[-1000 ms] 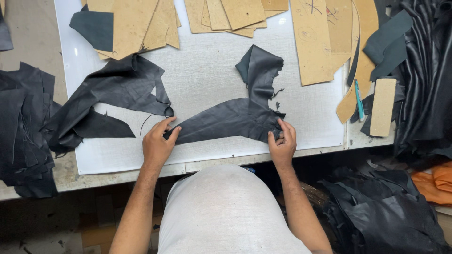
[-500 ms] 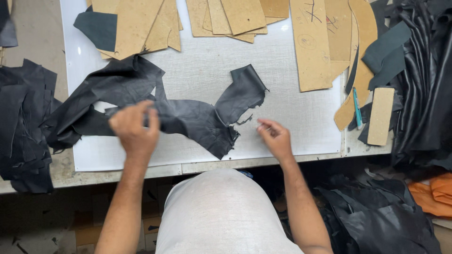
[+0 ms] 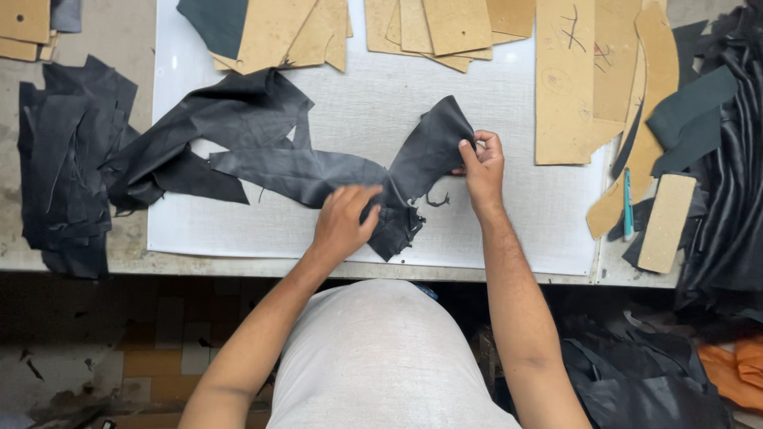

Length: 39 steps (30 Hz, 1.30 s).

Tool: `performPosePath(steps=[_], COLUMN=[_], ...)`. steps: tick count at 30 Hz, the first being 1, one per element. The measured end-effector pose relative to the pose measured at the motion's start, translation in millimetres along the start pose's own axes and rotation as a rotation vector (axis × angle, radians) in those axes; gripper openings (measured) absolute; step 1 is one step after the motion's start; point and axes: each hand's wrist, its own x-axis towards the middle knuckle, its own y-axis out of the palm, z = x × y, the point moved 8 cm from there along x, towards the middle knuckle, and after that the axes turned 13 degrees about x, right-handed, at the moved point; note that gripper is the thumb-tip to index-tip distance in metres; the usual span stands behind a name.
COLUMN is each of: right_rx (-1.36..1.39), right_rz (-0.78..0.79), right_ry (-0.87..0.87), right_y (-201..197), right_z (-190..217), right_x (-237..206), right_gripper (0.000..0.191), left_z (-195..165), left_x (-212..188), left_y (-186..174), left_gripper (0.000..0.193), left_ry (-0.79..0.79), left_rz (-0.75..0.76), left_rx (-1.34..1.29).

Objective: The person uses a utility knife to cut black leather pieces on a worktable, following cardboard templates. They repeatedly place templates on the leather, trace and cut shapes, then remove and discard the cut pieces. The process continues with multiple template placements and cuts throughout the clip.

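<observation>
I see a white cutting board [image 3: 548, 222] filling the middle of the frame, lying on a worn grey table [image 3: 103, 258]. At the right edge, a big heap of black leather [image 3: 735, 183] hangs over the table's side. A stack of dark offcuts [image 3: 67, 167] sits at the left edge, partly off the board. Along the top, tan cardboard patterns [image 3: 445, 28] lie fanned out, with a taller one [image 3: 564, 79] at the upper right. In the centre lies the irregular black leather piece [image 3: 318, 171], stretching from the upper left of the board to the lower middle. My right hand [image 3: 482, 167] pinches its raised upper-right flap between thumb and fingers. My left hand [image 3: 343, 224] rests on its lower part, fingers curled together and gripping the leather near the frayed edge. At the right, a small tan block [image 3: 666, 222] lies just beside a teal pen [image 3: 628, 202].
</observation>
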Motion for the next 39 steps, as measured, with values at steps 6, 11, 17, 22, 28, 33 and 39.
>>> performPosePath(steps=[6, 11, 17, 22, 28, 33, 39], right_rx=[-0.284, -0.639, -0.703, -0.709, -0.516, -0.603, -0.384], right_rz=[0.07, 0.103, 0.081, 0.117, 0.249, 0.481, 0.624], right_ry=[-0.151, -0.123, 0.015, 0.01, -0.127, -0.159, -0.314], right_y=[25.5, 51.2, 87.6, 57.1, 63.0, 92.6, 85.0], right_z=[49.1, 41.7, -7.1, 41.4, 133.6, 189.2, 260.8], right_x=[-9.8, -70.8, -99.2, -97.2, -115.7, -142.0, -144.9], right_gripper=[0.043, 0.038, 0.035, 0.018, 0.015, 0.015, 0.015], left_z=[-7.8, -3.6, 7.9, -10.6, -56.5, -74.2, -81.9], left_x=[72.3, 75.5, 83.0, 81.3, 50.3, 42.2, 39.5], left_y=[-11.1, 2.7, 1.5, -5.4, -29.1, -19.4, 14.3], left_gripper=[0.034, 0.019, 0.034, 0.032, 0.025, 0.021, 0.017], left_ry=[0.27, 0.312, 0.157, 0.324, 0.434, 0.481, 0.464], left_rz=[-0.152, 0.078, 0.312, 0.41, -0.219, -0.255, 0.176], left_rx=[0.346, 0.257, 0.293, 0.176, -0.001, -0.302, -0.691])
